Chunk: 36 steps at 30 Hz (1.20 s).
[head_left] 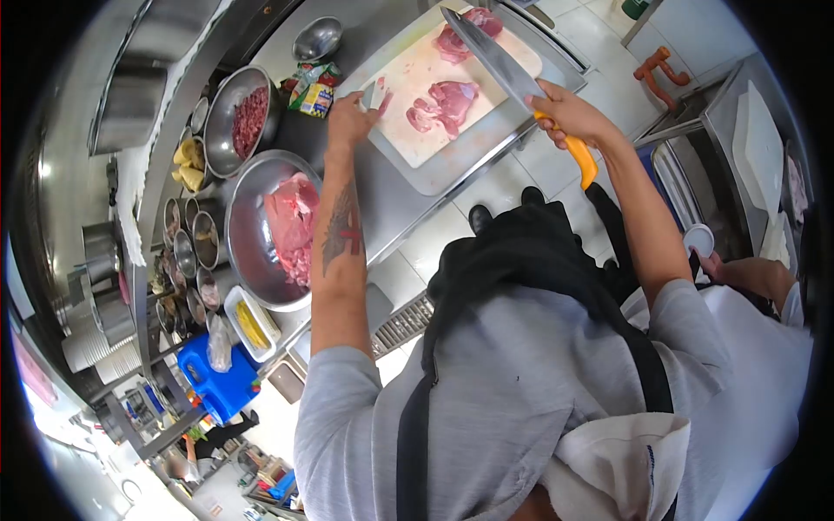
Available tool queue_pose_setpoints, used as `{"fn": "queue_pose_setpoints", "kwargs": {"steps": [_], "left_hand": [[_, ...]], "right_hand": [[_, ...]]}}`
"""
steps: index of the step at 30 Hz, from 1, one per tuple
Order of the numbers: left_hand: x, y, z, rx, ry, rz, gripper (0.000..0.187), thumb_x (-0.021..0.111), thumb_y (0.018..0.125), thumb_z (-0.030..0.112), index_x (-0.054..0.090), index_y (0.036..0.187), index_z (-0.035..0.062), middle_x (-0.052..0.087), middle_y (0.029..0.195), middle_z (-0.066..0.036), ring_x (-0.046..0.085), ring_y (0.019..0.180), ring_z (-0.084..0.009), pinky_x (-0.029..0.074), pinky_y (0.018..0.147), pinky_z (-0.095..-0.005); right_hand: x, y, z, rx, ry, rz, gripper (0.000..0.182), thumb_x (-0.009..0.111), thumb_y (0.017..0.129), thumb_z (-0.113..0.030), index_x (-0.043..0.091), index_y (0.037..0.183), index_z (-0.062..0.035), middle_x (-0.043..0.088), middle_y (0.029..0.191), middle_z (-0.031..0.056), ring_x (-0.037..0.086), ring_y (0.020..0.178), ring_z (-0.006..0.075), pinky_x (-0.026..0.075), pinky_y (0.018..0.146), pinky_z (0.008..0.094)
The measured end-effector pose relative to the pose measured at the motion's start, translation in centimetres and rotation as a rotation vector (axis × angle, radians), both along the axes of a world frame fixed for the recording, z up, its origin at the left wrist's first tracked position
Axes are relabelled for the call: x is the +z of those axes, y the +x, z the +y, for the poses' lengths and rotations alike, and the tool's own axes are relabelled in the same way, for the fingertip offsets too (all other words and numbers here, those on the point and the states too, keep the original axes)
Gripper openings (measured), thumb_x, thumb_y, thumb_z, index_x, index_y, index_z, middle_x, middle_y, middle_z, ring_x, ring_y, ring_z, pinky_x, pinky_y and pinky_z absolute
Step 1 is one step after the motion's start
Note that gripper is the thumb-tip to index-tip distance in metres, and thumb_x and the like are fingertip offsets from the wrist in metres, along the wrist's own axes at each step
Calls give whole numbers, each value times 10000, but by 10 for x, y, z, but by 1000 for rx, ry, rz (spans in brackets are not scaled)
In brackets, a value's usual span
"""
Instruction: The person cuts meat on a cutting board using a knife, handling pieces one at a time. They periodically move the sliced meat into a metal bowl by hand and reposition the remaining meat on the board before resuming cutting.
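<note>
A white cutting board (408,139) lies on the steel counter with two pieces of raw meat (447,104) on it. My right hand (569,113) grips the orange handle of a large knife (491,56), whose blade is raised over the board. My left hand (352,117) is at the board's left edge, pinching a small pale scrap of meat (375,94) between its fingers.
A large steel bowl (248,247) with raw meat slabs sits left of my arm. Behind it is a bowl of diced meat (248,117), plus small steel cups and a yellow packet (314,97). Another person's arm (756,273) is at the right.
</note>
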<state>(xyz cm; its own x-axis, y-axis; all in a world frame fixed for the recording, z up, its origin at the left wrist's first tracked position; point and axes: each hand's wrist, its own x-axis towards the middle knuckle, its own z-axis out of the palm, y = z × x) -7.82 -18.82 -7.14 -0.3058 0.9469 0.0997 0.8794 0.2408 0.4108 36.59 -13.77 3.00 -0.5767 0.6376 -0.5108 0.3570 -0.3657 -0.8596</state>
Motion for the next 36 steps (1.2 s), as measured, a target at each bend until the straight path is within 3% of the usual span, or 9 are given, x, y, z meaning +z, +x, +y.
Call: {"fn": "queue_pose_setpoints", "kwargs": {"steps": [2,8,11,13,18,26,29,32,36], "left_hand": [[6,25,-1,-184,48,79,504,845,777,300,774,1206,45,733,1109,-231,706,1066,-396,569,965,-459],[5,67,-2,-138,56,52,412,769,867,382,764,1036,6,743,982,-227,741,870,-370,594,829,-468],[2,110,-19,95,-115,-200,495,764,858,417,739,1038,-43,740,1034,-253,712,943,-407,579,876,-478],[-2,150,-30,-24,37,114,611,768,851,451,705,1084,-110,720,1072,-289,657,1047,-450,551,953,-477],[-7,151,-25,-113,-19,84,698,819,770,410,683,1213,-112,679,1127,-293,628,1086,-449,530,1003,-468],[12,122,-7,135,-41,-135,505,830,812,328,767,1180,-12,711,1111,-270,679,1083,-431,561,942,-458],[23,121,6,-253,423,237,421,789,850,249,759,1241,97,765,958,-189,717,1044,-318,569,937,-418],[14,114,30,-470,111,38,318,766,857,179,765,1153,62,763,946,-178,727,963,-311,582,892,-427],[24,85,33,-53,181,-205,191,774,830,186,758,954,41,762,952,-207,748,867,-338,590,803,-431]], "right_hand": [[-10,9,-9,-26,-30,20,219,555,1106,-314,497,1154,-108,441,696,-40,406,455,41,424,400,255],[-27,28,-40,-80,-60,38,231,531,1114,-313,502,1207,-103,457,699,-34,429,468,51,431,407,254],[-26,37,-49,-102,-97,10,253,530,1115,-321,502,1268,-121,459,700,-36,430,468,51,433,421,253],[-32,40,-52,-118,-112,32,271,538,1115,-324,492,1298,-130,441,696,-43,414,454,42,424,408,244],[-25,46,-53,-126,-107,35,241,527,1117,-300,496,1270,-117,451,704,-35,432,474,50,434,428,252],[-26,42,-56,-64,-94,48,290,555,1105,-325,474,1280,-109,470,711,-26,442,480,60,447,432,273],[-33,40,-55,-43,-89,40,296,556,1103,-325,472,1277,-101,471,699,-24,451,482,66,457,434,283],[-31,35,-51,-41,-62,23,307,557,1100,-327,475,1277,-90,472,693,-20,457,483,68,459,433,284],[-14,34,-50,-5,-40,31,327,556,1100,-336,476,1285,-79,482,707,-10,462,483,71,459,431,287]]}}
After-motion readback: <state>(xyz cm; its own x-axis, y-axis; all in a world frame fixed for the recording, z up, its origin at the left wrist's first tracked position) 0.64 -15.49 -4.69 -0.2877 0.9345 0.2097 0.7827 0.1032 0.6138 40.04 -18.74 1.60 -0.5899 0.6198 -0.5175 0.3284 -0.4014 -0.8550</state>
